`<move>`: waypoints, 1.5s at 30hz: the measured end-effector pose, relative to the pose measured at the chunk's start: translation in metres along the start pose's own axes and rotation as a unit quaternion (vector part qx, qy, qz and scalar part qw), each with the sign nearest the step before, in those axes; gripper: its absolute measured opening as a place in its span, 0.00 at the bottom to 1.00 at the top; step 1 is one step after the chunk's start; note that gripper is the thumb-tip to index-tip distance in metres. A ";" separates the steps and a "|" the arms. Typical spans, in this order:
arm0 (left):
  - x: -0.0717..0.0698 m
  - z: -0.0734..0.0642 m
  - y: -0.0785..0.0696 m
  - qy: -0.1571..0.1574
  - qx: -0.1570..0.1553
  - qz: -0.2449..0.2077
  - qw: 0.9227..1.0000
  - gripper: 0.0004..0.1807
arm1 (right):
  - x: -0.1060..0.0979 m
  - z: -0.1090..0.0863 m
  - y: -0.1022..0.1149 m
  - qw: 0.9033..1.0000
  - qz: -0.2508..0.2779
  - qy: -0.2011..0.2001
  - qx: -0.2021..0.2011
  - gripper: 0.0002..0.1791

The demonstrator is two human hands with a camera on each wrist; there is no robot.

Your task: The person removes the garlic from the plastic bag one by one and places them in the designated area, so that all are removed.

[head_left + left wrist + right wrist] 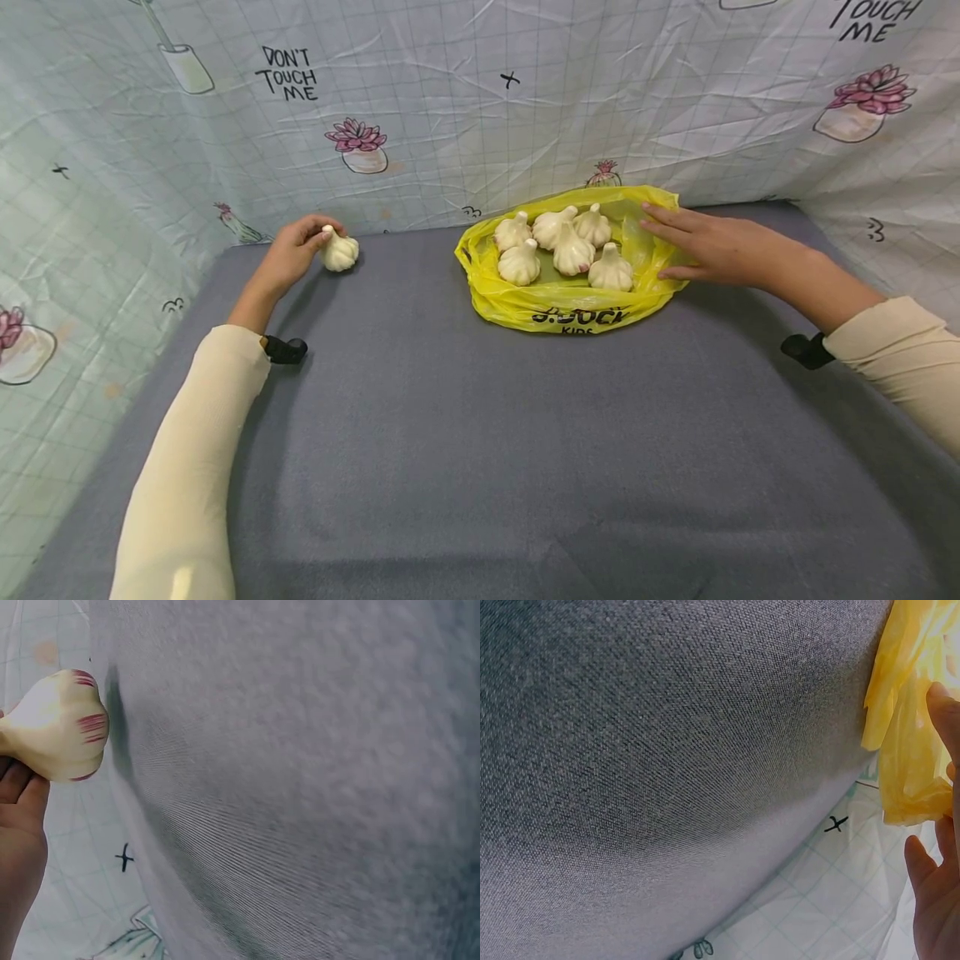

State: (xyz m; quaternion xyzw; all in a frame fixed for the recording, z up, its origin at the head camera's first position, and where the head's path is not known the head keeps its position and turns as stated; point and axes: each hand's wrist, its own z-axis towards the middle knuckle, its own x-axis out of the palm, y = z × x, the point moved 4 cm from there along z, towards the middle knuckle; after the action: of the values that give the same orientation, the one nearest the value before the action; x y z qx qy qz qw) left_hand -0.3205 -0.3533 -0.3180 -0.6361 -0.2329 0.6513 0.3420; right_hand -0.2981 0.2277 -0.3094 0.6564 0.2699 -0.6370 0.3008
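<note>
In the head view my left hand (296, 250) holds a garlic bulb (341, 253) by its stem, at the far left of the table. The left wrist view shows this bulb (71, 727) close up, with reddish streaks on its base and fingers beneath it. A yellow plastic bag (487, 302) stands at the back with its mouth spread wide and rolled down. Several whitish garlic bulbs (519, 264) sit inside it, stems mostly up. My right hand (723, 246) touches the bag's right rim with its fingers extended; the right wrist view shows the yellow plastic (911, 761) beside the fingers.
Grey cloth covers the table (450, 433). Behind and at the sides hangs a pale printed curtain (442, 108) with plant drawings, meeting the table's back edge. A black strap mount (285, 350) sits on the left wrist, and another (806, 351) on the right.
</note>
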 end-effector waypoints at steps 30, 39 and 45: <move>0.034 -0.010 -0.076 -0.021 0.054 -0.016 0.998 0.21 | 0.006 0.001 -0.001 1.000 -0.011 0.004 0.001 0.43; 0.066 -0.011 -0.116 0.016 0.113 -0.010 0.993 0.21 | 0.005 0.001 0.001 1.000 -0.009 0.004 0.006 0.43; 0.091 -0.008 -0.139 0.057 0.163 -0.037 0.984 0.19 | 0.006 0.000 0.000 1.000 -0.009 0.003 0.004 0.44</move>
State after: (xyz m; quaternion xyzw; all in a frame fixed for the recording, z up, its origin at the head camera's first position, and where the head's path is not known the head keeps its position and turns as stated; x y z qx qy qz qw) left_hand -0.2876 -0.1959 -0.2769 -0.5989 -0.1273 0.6304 0.4772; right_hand -0.2981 0.2276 -0.3153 0.6569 0.2735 -0.6391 0.2918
